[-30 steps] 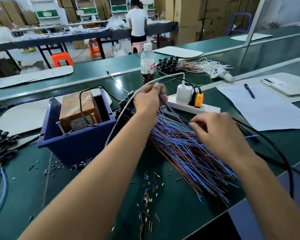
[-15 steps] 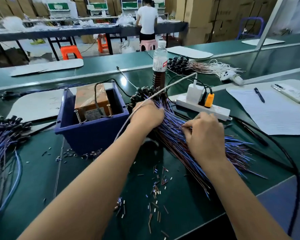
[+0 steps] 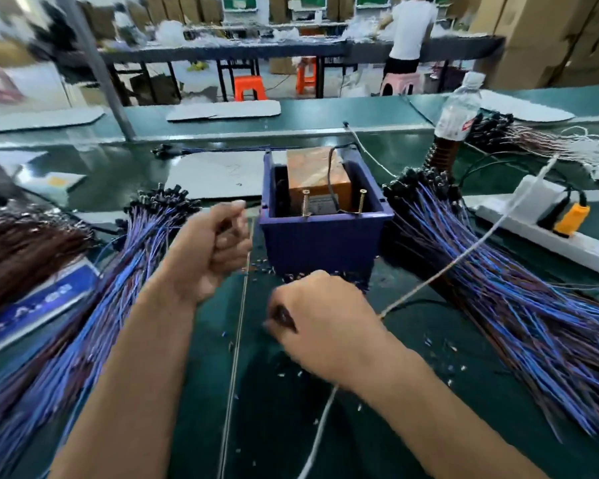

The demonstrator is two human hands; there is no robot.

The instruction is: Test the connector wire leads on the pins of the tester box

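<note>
Tester box (image 3: 322,236) dead ahead, far of both hands; two upright pins (image 3: 305,202) at near edge. Left hand (image 3: 211,250) curled, contents unclear, nearer pins. Right hand (image 3: 322,323) pinches dark connector (image 3: 284,318), blurred.

Tabletop (image 3: 377,426): dark green mat, smooth, faint sheen.
Tester box (image 3: 325,243): blue moulded plastic, matt; inside it an orange-brown block (image 3: 317,174) with a glossy wrapped face.
Two pins (image 3: 305,202): bright brass-coloured metal screws.
Wire leads (image 3: 498,271): blue and brown plastic insulation, smooth.
Power strip (image 3: 550,236): white plastic, smooth.
Bottle (image 3: 459,112): clear plastic, paper-like label.
</note>
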